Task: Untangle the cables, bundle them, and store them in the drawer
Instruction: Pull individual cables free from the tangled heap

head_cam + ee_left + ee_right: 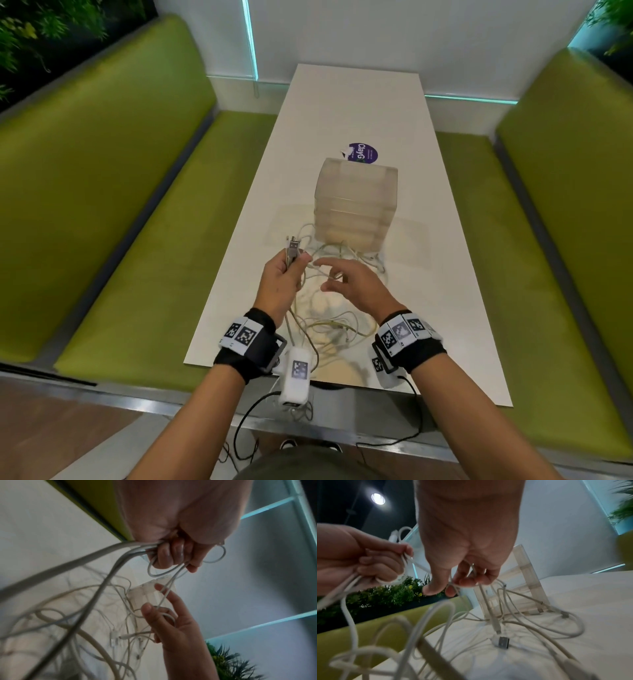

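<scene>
A tangle of white cables point(329, 323) lies on the white table point(356, 113), in front of a translucent drawer unit point(356, 202) whose drawers all look closed. My left hand point(294, 263) is raised above the tangle. It grips a bunch of cable strands point(109, 559), and their USB plugs point(293, 248) stick up from the fist. My right hand point(325, 277) is just to its right, with curled fingers point(467, 581) hooked round one thin cable point(166, 592) that runs up to the left hand point(173, 558). A loose USB plug point(502, 642) lies on the table below.
Green benches point(113, 205) flank the table on both sides. A purple round sticker point(363, 153) lies behind the drawer unit. Cable loops point(370, 260) trail round the base of the unit. Black sensor leads point(414, 428) hang from my wrists over the near table edge.
</scene>
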`<action>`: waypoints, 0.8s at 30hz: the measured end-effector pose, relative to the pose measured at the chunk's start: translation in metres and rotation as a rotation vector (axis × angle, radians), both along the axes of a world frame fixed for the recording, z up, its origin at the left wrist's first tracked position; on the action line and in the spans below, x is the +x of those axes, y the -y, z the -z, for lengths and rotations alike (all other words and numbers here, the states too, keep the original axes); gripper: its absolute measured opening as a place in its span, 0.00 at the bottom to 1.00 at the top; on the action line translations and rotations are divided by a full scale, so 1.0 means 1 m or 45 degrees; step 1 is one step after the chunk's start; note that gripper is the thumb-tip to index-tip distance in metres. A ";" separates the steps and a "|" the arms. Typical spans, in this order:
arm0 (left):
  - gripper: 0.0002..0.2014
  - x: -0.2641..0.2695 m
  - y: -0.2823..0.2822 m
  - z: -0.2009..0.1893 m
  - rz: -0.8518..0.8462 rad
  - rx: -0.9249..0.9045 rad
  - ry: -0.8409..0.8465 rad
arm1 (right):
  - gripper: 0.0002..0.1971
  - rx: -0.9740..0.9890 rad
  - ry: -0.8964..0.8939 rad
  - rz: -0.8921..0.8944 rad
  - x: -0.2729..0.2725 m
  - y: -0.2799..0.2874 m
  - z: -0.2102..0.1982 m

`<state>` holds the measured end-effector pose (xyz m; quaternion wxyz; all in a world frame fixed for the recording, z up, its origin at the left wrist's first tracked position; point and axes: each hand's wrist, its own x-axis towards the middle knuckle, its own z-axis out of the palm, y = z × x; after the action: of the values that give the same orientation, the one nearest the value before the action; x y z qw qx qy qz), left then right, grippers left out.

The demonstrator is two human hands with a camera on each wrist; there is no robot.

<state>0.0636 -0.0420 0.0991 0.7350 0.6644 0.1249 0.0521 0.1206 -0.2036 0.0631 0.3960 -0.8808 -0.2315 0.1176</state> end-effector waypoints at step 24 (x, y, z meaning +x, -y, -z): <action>0.07 0.004 -0.036 0.003 -0.098 0.241 0.027 | 0.08 -0.062 0.113 0.118 0.020 0.021 0.013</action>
<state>0.0680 -0.0063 0.0958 0.6677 0.7250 0.1369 0.0989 0.1406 -0.2246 0.0504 0.3689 -0.9042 -0.2049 0.0656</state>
